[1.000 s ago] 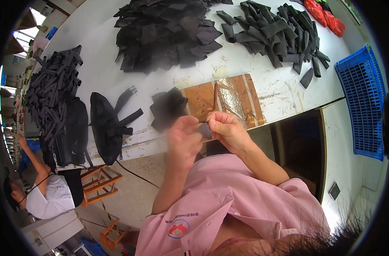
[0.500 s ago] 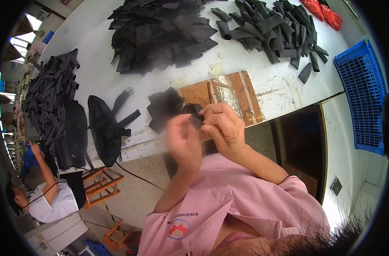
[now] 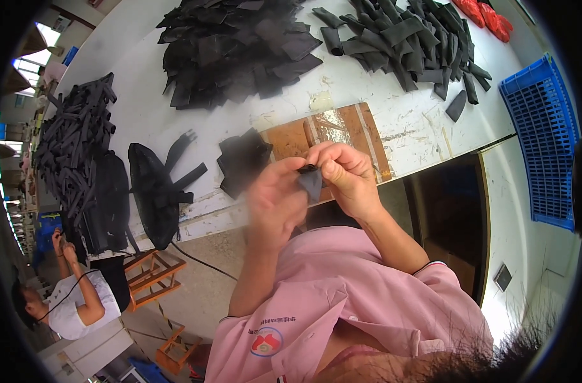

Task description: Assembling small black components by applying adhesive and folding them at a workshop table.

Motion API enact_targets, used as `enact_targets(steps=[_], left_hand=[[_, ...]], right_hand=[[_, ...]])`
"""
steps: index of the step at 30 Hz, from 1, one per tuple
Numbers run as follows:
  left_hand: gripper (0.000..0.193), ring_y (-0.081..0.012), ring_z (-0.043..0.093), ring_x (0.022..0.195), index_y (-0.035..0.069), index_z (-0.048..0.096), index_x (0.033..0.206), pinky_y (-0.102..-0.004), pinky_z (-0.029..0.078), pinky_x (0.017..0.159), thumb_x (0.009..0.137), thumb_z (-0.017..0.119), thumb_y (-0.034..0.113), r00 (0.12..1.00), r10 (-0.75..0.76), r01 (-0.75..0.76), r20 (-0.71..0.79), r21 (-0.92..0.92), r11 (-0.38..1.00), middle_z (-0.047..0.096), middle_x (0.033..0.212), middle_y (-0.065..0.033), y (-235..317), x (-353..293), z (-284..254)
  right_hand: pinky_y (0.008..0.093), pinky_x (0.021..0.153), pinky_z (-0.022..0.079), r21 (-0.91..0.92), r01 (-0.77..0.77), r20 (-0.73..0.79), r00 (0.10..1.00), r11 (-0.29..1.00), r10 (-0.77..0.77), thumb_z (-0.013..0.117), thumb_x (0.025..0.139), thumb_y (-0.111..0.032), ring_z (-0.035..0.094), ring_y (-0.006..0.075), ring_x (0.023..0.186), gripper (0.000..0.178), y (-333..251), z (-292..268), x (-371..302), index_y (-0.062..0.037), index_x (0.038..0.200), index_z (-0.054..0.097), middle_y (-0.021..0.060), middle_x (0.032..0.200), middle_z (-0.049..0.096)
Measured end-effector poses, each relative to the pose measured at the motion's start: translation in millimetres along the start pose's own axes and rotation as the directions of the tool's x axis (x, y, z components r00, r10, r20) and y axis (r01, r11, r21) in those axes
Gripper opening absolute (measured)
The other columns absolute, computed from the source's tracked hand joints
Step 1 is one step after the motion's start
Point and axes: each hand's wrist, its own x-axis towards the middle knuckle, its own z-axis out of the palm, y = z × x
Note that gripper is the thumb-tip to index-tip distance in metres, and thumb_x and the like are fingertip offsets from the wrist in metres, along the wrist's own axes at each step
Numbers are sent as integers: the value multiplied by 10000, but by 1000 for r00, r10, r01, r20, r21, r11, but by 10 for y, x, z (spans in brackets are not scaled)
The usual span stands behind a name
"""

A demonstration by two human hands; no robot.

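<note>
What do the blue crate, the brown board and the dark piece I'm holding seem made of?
Blue crate: probably moulded plastic, slightly glossy, judging by its regular slotted grid. Brown board: perhaps wood; flat, brown, with a shiny patch. Dark piece: likely matte fabric, loosely hanging; no weave shows.

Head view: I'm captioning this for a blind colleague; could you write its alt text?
A person's left hand and right hand hold a small dark piece near a brown board on a white table. Piles of black pieces lie beyond; a blue crate is at right.
</note>
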Motion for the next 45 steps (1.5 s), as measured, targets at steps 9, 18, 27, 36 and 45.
enact_targets(steps=[9, 18, 27, 36, 45], left_hand=[[74, -43, 426, 480, -1, 495, 891, -160, 352, 425, 828, 530, 19, 889, 453, -372, -60, 481, 794, 564, 897, -121, 39, 87, 307], [248, -5, 270, 321, -48, 401, 1112, -159, 195, 306, 897, 369, 71, 965, 90, -58, 245, -137, 989, 546, 781, -91, 487, 375, 375], [244, -46, 429, 509, 47, 506, 1072, -140, 274, 417, 829, 505, 30, 928, -231, 342, 293, -417, 842, 581, 896, -51, -90, 522, -339], [212, -177, 568, 890, -12, 588, 929, -279, 437, 801, 731, 558, -82, 811, 477, -573, 339, 625, 531, 597, 964, -149, 184, 541, 61], [113, -164, 560, 861, -43, 576, 849, -279, 448, 772, 745, 548, -78, 911, 404, -409, 85, 319, 855, 605, 951, -128, -81, 492, -46]], right_hand=[[236, 528, 392, -717, 379, 225, 920, 585, -322, 527, 828, -87, 481, 102, 611, 94, -495, 200, 108, -22, 762, 510, 58, 773, 538], [180, 497, 316, -419, -135, 195, 952, 898, 234, 547, 848, -239, 399, 45, 561, 234, -912, 346, 524, -55, 708, 514, -31, 640, 461], [197, 486, 331, -247, -500, 83, 843, 830, 532, 535, 854, -309, 402, 73, 547, 281, -223, -313, 466, -54, 735, 530, -14, 635, 456], [243, 574, 394, -792, 153, 173, 985, 591, -24, 544, 830, -308, 466, 147, 615, 280, -483, -219, 560, -33, 784, 544, 59, 645, 474], [359, 555, 442, -903, 430, 430, 901, 17, 53, 598, 743, -301, 554, 268, 654, 262, -305, -242, 389, -43, 764, 556, 91, 670, 545]])
